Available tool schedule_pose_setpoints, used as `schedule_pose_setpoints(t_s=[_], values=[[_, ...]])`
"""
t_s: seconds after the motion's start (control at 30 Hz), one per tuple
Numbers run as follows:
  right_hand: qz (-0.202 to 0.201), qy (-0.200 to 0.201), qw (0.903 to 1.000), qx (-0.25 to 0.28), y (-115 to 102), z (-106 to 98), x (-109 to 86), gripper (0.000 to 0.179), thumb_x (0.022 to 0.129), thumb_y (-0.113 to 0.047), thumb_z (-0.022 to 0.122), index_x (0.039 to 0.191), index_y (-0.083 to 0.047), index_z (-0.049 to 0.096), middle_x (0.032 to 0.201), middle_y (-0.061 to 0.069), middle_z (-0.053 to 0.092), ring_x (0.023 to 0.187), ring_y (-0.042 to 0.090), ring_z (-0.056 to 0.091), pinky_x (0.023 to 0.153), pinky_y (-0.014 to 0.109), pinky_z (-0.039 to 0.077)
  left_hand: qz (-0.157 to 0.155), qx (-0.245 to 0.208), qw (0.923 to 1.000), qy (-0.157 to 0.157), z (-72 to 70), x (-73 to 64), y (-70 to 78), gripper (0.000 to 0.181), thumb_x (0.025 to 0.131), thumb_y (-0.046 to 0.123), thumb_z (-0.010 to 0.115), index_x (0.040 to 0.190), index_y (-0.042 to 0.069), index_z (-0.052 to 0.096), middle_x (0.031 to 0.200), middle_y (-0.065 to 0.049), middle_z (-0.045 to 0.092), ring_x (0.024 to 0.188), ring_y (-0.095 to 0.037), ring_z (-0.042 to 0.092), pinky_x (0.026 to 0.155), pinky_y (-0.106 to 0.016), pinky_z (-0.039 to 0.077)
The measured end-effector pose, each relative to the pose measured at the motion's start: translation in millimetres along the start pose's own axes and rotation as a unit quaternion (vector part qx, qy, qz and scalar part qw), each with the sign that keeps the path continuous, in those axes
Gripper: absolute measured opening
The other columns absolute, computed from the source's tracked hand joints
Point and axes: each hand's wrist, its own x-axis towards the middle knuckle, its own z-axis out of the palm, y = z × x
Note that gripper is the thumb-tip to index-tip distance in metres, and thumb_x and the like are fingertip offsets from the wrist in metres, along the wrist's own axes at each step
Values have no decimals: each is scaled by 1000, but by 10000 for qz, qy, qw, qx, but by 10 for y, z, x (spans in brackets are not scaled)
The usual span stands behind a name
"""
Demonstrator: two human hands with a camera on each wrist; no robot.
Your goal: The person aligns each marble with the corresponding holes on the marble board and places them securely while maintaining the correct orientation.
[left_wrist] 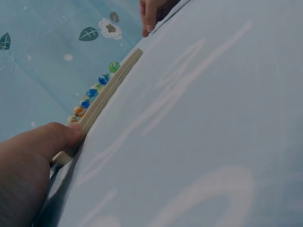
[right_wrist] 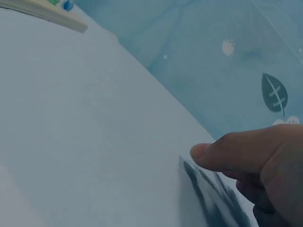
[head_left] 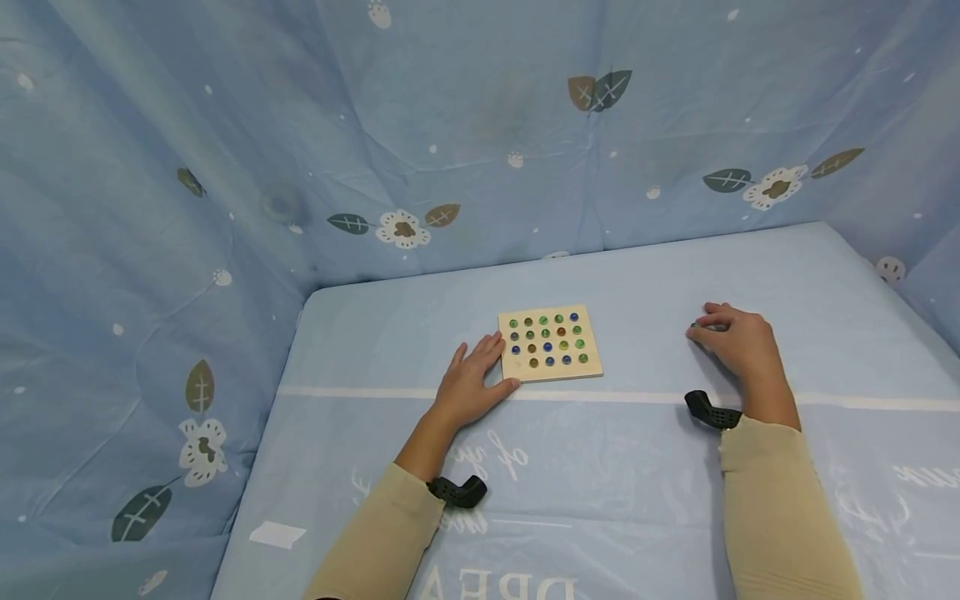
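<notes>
A square pale wooden board (head_left: 558, 377) lies flat on the table, with green, blue, amber and reddish glass marbles (head_left: 547, 347) seated in rows. Its near-left corner spot holds no marble. My left hand (head_left: 471, 387) rests at the board's left side with fingers extended; in the left wrist view the thumb (left_wrist: 71, 135) touches the board's edge. Off to the right, my right hand (head_left: 738, 340) is low over the table, thumb and fingers brought together on a small dark, glassy thing (head_left: 718, 327), seemingly a marble. In the right wrist view the thumb hides it.
Pale blue cloth (head_left: 645, 467) with white lettering and a white stripe covers the table. Patterned blue curtains (head_left: 480, 125) hang behind and at the sides. A white paper piece (head_left: 277, 534) lies at the near left. Each wrist carries a black device (head_left: 711, 412).
</notes>
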Motion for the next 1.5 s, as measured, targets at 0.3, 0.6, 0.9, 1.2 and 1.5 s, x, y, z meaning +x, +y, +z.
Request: schedule_pose_setpoints(t_s=[0.3, 0.6, 0.9, 1.2, 1.5], values=[[-376, 33, 9987, 338, -423, 191, 7, 41, 87, -34, 65, 111, 0, 67, 147, 8, 41, 142, 27, 24, 112, 57, 21, -58, 42, 10000, -24, -7, 19, -22, 79, 86, 61, 53, 149, 22, 28, 155, 12, 22, 143, -8, 18, 120, -38, 4], [-1249, 79, 9919, 204, -956, 564, -81, 31, 85, -27, 69, 105, -3, 71, 142, 7, 49, 140, 25, 29, 112, 54, 26, -34, 16, 10000, -64, -25, 15, -34, 79, 86, 61, 53, 149, 21, 28, 155, 12, 21, 143, -8, 18, 120, -39, 5], [-2142, -279, 9761, 240, -1391, 964, -252, 28, 84, -28, 71, 100, -5, 73, 139, 5, 52, 140, 24, 31, 112, 52, 27, -33, 68, 10000, -58, -2, 28, -30, 78, 86, 62, 51, 149, 21, 28, 155, 11, 21, 143, -8, 18, 120, -40, 5], [-2913, -591, 9548, -81, -1563, 1232, -383, 23, 84, -27, 70, 97, -9, 74, 138, 4, 52, 140, 23, 31, 111, 51, 31, 37, 141, 9998, -108, -27, 32, -4, 78, 87, 62, 51, 149, 20, 29, 155, 10, 21, 143, -10, 19, 120, -42, 6], [-3597, -597, 9296, -543, -1575, 1431, -416, 19, 86, -24, 69, 91, -7, 74, 136, 11, 54, 139, 28, 32, 114, 52, 24, 73, 169, 9998, -67, -35, 28, -4, 78, 87, 62, 49, 149, 19, 30, 155, 9, 23, 143, -10, 20, 119, -43, 7]])
